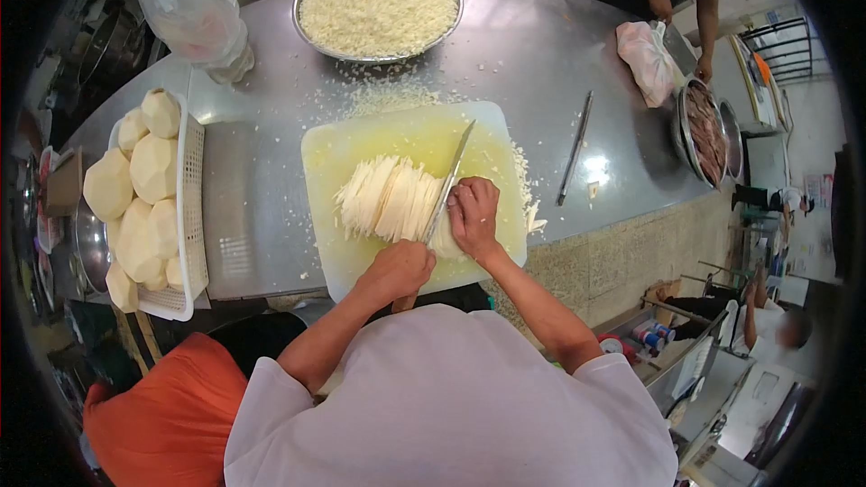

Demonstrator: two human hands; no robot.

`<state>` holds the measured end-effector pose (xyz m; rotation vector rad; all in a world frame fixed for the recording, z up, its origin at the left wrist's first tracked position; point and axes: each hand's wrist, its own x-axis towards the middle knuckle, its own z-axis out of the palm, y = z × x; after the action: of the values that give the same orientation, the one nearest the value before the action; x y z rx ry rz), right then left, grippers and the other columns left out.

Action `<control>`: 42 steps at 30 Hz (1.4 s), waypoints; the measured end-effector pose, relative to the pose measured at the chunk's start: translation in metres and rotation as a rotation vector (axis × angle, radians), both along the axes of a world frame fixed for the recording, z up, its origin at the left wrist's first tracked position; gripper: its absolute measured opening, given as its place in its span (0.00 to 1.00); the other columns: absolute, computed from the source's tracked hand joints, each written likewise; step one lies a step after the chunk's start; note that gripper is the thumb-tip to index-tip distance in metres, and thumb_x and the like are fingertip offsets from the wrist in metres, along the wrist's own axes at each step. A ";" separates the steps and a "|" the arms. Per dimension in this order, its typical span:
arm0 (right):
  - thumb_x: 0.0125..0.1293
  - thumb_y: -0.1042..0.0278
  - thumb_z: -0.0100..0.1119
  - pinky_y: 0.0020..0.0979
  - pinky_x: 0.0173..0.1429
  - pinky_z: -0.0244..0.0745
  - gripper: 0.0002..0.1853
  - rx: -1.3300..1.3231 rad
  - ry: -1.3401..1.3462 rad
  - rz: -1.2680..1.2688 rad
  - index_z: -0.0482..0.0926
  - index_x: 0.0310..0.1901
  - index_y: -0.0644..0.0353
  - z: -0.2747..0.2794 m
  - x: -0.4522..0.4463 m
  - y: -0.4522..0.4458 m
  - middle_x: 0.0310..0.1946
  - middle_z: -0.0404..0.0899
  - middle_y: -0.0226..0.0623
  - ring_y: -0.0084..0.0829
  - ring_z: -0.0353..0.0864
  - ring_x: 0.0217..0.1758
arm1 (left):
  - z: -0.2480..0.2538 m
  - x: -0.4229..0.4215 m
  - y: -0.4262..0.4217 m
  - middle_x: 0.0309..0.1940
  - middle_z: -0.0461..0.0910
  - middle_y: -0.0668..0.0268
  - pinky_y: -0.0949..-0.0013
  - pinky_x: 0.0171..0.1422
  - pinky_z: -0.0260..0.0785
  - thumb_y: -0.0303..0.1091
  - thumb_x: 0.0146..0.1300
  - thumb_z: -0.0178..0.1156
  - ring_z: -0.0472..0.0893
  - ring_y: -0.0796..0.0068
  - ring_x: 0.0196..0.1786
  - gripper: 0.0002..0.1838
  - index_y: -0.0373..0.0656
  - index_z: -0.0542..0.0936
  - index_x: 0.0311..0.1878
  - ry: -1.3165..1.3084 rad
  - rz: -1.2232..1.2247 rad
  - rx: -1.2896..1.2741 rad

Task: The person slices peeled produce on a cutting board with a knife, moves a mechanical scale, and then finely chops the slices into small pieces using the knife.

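Note:
My left hand (pixel 400 269) is closed round the handle of a knife (pixel 454 167), whose blade points up and slightly right. Beside the blade, my right hand (pixel 474 214) rests with bent fingers on a pale vegetable piece (pixel 444 240). To the left of the knife, thin pale slices and strips (pixel 388 198) lie in a leaning row. All of this is on a yellowish-white cutting board (pixel 338 261), with small bits scattered about it.
A metal bowl (pixel 297 13) of diced pale pieces stands behind the board. At left are a white basket (pixel 192 216) of peeled vegetables and a plastic bag (pixel 194 13). A metal rod (pixel 575 149) lies right. Top right, a person handles a bag (pixel 645 61) near a meat bowl.

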<state>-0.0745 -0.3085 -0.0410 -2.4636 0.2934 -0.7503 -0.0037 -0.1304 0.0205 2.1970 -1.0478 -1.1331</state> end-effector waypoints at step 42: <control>0.60 0.80 0.62 0.44 0.56 0.71 0.05 0.163 -0.160 0.159 0.79 0.39 0.64 -0.002 -0.032 -0.025 0.42 0.77 0.45 0.49 0.75 0.49 | -0.015 -0.061 -0.004 0.23 0.79 0.40 0.44 0.35 0.73 0.25 0.63 0.58 0.81 0.36 0.30 0.07 0.32 0.76 0.41 -0.464 0.499 -0.264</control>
<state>-0.1064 -0.3335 -0.0426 -2.2287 0.0929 -0.8149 -0.0648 -0.1347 0.0054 2.3592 -0.6936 -0.2595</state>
